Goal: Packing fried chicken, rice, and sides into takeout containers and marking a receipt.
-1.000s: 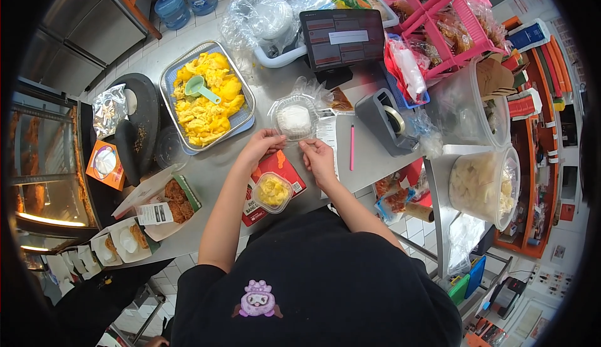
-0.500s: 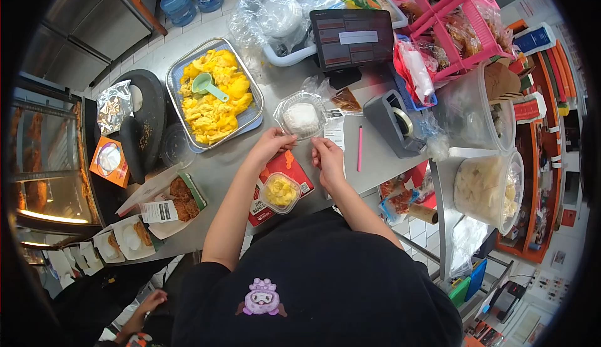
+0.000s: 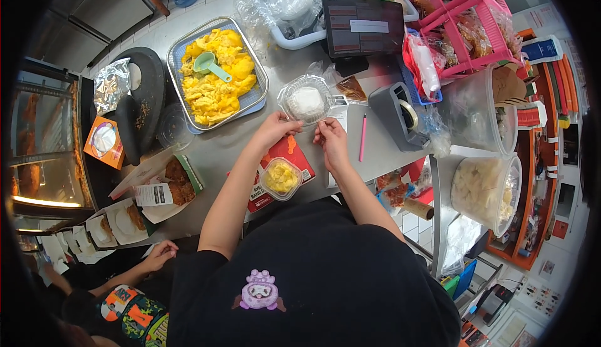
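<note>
A clear plastic container (image 3: pixel 290 105) with a white mound, looking like rice (image 3: pixel 307 101), sits in front of me. My left hand (image 3: pixel 275 131) is pinched at its near left edge; what lies between the fingertips is too small to make out. Just right of it, my right hand (image 3: pixel 330 139) has its fingers curled and pinched near the container's near right edge, and anything in them is hidden. Closer to my body, a small clear tub of yellow food (image 3: pixel 281 179) rests on a red printed box (image 3: pixel 305 158), between my forearms.
A wire-edged tray (image 3: pixel 263 71) of yellow food holds a green scoop (image 3: pixel 213 66). To the right are a pink pen (image 3: pixel 363 137), a tape dispenser (image 3: pixel 394 112) and a tablet (image 3: pixel 363 28). Boxed fried chicken (image 3: pixel 180 184) lies left. A co-worker's hand (image 3: pixel 159 256) shows lower left.
The whole view has shifted slightly, while both my hands stay pinched by the container. At the lower left, the co-worker has moved further into view, with the hand raised nearer the counter.
</note>
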{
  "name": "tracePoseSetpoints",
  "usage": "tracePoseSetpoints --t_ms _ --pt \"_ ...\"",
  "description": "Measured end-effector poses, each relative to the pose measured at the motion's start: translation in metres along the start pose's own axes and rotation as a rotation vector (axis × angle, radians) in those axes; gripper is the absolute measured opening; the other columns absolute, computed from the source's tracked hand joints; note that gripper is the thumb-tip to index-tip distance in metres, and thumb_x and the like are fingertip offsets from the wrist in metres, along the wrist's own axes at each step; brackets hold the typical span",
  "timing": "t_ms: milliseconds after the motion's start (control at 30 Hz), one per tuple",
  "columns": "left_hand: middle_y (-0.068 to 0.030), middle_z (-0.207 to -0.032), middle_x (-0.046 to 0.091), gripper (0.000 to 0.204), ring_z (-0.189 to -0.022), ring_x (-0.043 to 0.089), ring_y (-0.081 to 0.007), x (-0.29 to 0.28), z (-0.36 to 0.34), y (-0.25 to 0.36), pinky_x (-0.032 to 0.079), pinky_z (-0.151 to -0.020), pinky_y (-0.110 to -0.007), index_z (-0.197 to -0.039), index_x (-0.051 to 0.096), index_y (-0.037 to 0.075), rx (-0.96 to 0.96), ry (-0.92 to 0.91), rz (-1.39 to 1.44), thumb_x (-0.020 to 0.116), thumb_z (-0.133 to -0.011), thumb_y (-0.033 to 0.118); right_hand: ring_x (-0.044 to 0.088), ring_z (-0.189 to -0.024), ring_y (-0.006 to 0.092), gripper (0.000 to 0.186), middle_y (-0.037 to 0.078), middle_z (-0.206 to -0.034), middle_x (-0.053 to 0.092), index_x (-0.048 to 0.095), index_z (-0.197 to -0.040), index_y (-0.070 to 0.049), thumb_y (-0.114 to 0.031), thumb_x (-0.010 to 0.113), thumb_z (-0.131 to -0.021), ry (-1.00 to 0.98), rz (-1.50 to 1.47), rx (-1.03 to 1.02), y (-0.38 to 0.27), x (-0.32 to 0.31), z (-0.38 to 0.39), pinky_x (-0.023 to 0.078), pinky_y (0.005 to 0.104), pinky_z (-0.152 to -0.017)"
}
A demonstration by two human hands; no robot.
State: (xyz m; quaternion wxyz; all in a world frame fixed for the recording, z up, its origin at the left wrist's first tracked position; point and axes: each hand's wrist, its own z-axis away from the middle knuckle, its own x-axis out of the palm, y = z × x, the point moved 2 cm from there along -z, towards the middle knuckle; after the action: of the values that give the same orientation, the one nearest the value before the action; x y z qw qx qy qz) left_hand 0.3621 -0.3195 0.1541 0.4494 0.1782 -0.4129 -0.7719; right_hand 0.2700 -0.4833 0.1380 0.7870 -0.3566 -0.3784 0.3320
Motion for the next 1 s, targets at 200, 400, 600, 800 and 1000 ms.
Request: tracePoseSetpoints --t_ms 200,400,600,800,1000 --pt "-0.0116 -0.102 0.071 0.046 -0.095 0.066 -0.0144 -0.008 0.005 -0.004 0.051 -0.086 -0.028 -0.116 0.056 0.001 0.031 -0.042 0.033 0.075 -0.091 0.033 0.059 -0.082 0.0108 0.007 0.003 -0.09 0.063 0.06 -0.1 -0.005 -0.012 0.062 -0.1 0.047 -0.032 -0.113 -0.003 0.003 -0.003 0.054 0.0293 -0.076" --pt "-0.01 -0.1 0.068 0.037 -0.093 0.065 -0.0164 -0.025 0.041 0.011 0.054 -0.082 -0.032 -0.115 0.059 0.0 0.085 0.166 -0.254 0.071 -0.094 0.028 0.063 -0.088 0.0135 0.011 0.004 -0.095 0.066 0.066 -0.103 0.0 -0.01 0.067 -0.097 0.15 -0.116 -0.086 -0.022 -0.009 -0.014 0.055 0.0329 -0.08" --pt "-0.0114 -0.104 0.066 0.033 -0.099 0.064 -0.0229 -0.002 0.13 0.037 0.051 -0.086 -0.037 -0.113 0.059 0.002 0.346 0.501 -0.492 0.072 -0.09 0.022 0.062 -0.088 0.0156 0.018 0.006 -0.097 0.066 0.067 -0.105 0.002 -0.013 0.07 -0.095 0.109 0.017 -0.026 -0.029 -0.02 -0.024 0.054 0.0321 -0.077" --pt "-0.0177 -0.12 0.058 0.038 -0.113 0.057 -0.0344 0.032 0.204 -0.025 0.046 -0.098 -0.044 -0.125 0.055 0.001 0.405 1.005 -0.654 0.067 -0.091 0.015 0.063 -0.091 0.019 0.047 0.01 -0.111 0.062 0.052 -0.132 0.002 -0.021 0.07 -0.095 -0.035 0.094 0.242 -0.037 -0.038 0.001 0.054 0.0338 -0.077" --pt "-0.0247 -0.144 0.04 0.059 -0.137 0.041 -0.0405 0.073 0.229 -0.065 0.033 -0.115 -0.048 -0.146 0.039 -0.001 0.24 1.014 -0.475 0.06 -0.091 0.004 0.053 -0.121 0.0312 0.073 0.013 -0.134 0.054 0.045 -0.145 -0.011 -0.024 0.08 -0.082 -0.63 0.883 -0.486 -0.053 0.013 0.088 0.047 0.0463 -0.1"
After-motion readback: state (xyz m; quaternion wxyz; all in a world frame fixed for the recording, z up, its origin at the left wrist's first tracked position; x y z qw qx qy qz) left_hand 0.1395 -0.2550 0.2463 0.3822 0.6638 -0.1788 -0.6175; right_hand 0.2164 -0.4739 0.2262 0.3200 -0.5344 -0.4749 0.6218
